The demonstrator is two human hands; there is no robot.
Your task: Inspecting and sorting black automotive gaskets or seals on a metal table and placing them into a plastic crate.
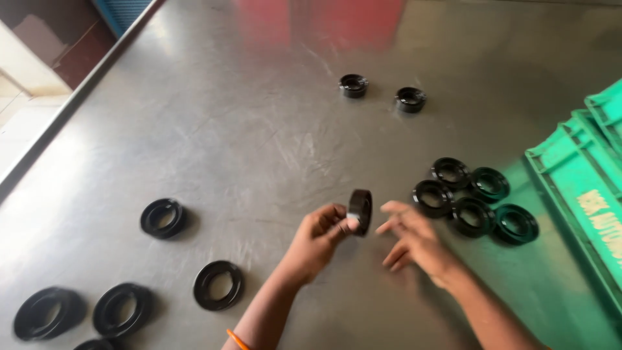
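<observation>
One black rubber ring [360, 210], pinched on edge in the left hand [315, 241] above the steel bench [259, 129]; right hand [414, 240] open, fingers spread just beside it, best kept close and steadying the rim; five like rings [476, 198] cluster near.

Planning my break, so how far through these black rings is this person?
Looks done: five rings clustered near the green crate. In hand: the left hand pinches one black ring on edge; the right hand is open beside it. Left: loose rings at left and two far ones.
</observation>
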